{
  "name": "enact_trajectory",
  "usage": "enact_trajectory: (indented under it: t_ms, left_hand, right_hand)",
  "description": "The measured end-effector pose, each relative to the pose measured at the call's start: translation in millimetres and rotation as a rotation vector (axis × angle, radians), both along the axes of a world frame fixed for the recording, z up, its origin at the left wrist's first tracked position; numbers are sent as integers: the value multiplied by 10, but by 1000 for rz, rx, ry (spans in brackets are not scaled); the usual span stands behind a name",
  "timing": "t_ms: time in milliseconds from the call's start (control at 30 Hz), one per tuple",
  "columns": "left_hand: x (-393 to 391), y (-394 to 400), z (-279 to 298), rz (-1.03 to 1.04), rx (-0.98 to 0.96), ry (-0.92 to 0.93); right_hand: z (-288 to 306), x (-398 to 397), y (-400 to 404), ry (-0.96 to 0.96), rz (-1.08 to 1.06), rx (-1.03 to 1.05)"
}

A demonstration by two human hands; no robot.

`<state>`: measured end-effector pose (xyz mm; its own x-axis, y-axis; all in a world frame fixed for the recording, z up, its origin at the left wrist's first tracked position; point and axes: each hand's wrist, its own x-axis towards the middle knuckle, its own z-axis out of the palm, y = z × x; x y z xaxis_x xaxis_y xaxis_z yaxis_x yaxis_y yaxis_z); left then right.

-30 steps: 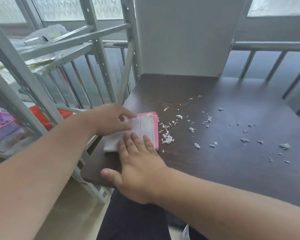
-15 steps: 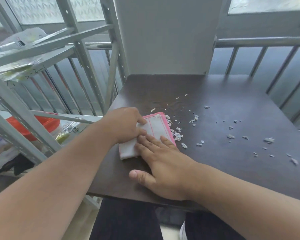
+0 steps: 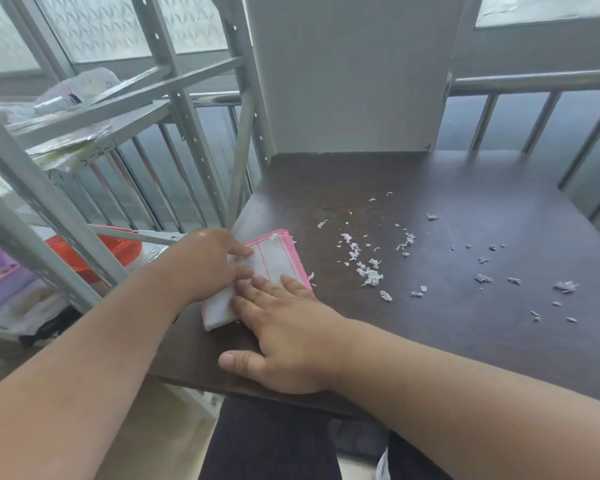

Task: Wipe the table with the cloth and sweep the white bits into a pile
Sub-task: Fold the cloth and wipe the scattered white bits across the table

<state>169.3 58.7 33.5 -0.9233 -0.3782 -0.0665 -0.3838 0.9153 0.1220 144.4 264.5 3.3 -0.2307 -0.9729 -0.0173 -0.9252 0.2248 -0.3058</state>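
Note:
A folded white cloth (image 3: 274, 265) with pink edging lies flat near the left edge of the dark brown table (image 3: 447, 341). My left hand (image 3: 205, 261) grips the cloth's left side with curled fingers. My right hand (image 3: 284, 330) lies flat, fingers spread, with its fingertips pressing the cloth's near part and its thumb by the table's front edge. White bits (image 3: 371, 275) are scattered to the right of the cloth, densest in a small cluster just beyond it. More white bits (image 3: 565, 285) are strewn thinly towards the right edge.
A white panel (image 3: 354, 74) stands upright at the table's back edge. A grey metal shelving rack (image 3: 174, 109) holding bags is close on the left, with a red basin (image 3: 94, 251) beneath it. Metal railings (image 3: 534, 81) run behind and along the right.
Both hands and the cloth have slid a little left, and a gap has opened between the cloth's pink edge and the nearest cluster of bits. The camera view has shifted too.

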Motion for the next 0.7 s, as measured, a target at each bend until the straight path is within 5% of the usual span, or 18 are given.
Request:
enact_trajectory:
  t_ms: [333,533,700]
  left_hand:
    - [-693,45,50,-98,24,-47]
    - [-1165,257,4,-271,282,-58]
    - [-1237,292,50,-315,241,-95]
  right_hand:
    - [-99,-379,-154,58,-193,-2]
    - [-25,-479,-58,98,-370,81]
    - [-4,-446,-81,94,-415,100]
